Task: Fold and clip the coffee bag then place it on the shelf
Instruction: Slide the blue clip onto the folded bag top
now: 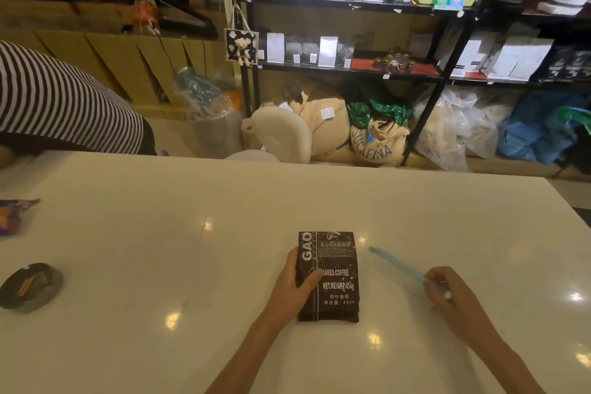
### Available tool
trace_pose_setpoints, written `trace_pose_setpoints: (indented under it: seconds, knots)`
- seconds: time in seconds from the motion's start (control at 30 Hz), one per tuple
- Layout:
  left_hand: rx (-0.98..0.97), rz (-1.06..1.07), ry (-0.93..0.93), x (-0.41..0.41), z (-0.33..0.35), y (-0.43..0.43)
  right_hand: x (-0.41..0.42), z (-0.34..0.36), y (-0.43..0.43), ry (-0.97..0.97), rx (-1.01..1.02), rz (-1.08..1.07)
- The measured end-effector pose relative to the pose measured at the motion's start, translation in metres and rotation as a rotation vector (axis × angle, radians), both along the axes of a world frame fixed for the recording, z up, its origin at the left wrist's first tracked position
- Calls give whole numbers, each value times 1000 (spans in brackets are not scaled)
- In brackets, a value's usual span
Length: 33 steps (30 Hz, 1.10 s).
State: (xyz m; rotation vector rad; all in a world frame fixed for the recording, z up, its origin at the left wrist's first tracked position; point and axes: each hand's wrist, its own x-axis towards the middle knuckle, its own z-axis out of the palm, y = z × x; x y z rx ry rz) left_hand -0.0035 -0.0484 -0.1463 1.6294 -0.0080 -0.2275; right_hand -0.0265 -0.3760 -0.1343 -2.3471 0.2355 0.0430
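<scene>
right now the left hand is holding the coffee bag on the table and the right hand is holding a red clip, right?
Not quite: the clip is light blue, not red, as the head view shows. The rest holds: the left hand grips the coffee bag lying on the white table, and the right hand holds the clip's end.

Glossy white tabletop (160, 233), spotted with lamp reflections. Round dark ashtray (30, 285) near left edge, holding an orange stick. Crinkled purple-and-orange snack wrapper (12, 213) at far left edge. Black-and-white striped shirt (60, 102) of a second person, leaning in at upper left. Cream padded chair back (284, 133) just beyond far table edge. Burlap sack printed SUCAFINA (377, 144) on floor, topped with green plastic. Small plush bear on cow-print card (241, 48), hanging from a string. Clear plastic sacks (454, 125) at right, on floor.
</scene>
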Motion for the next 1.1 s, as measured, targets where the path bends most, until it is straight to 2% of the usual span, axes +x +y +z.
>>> trace_pose_setpoints:
  seconds: [0.1,0.17,0.43,0.6,0.73,0.83,0.97,1.1]
  knots:
    - [3,-10,16,0,0,1,7,16,3,26,377,-47]
    - [2,-14,25,0,1,1,10,29,5,35,512,-22]
    - [-5,-8,35,0,1,1,29,48,19,77,468,84]
    - [-12,-6,38,0,2,1,26,61,8,-16,642,-88]
    - [-13,1,45,0,3,0,19,60,4,-13,763,-157]
    - [-10,5,37,0,2,1,15,58,11,22,747,-140]
    - [-34,2,40,0,1,0,15,55,18,123,620,-49]
    - [-46,19,42,0,0,0,24,54,33,205,629,38]
